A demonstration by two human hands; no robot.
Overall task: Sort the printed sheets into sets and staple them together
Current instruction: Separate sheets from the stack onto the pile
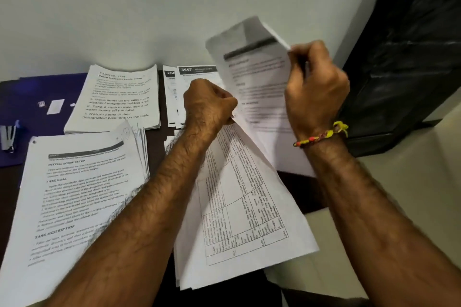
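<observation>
two hands are working one bundle of printed sheets above the near edge of the dark table (159, 97). item: left hand (212, 104), fingers curling tight and pinching the held bundle (247, 217) at the spot where its pages are meeting, close to mid-length. item: right hand (315, 92), wearing a yellow thread band at the wrist, thumb and fingertips nipping the far top corner of the lifted sheet (259, 82) and peeling it up and back; this page is blurring with motion. relation that matters: the lifted sheet is standing just right of the left hand's pinch, its long axis running away from the person, so the right hand is the nearer one to carry it off. judgement: the sorting step is under way, with the page likely heading to one of the stacks on the left. item: near stack (82, 194), front left, headed with scene-setup text. item: far stack (119, 99), behind it. item: two overlapping numbered sheets (197, 72) beyond the left hand. item: stapler (8, 136), lying untouched at the far left on a purple folder (30, 90), well apart from both hands.
</observation>
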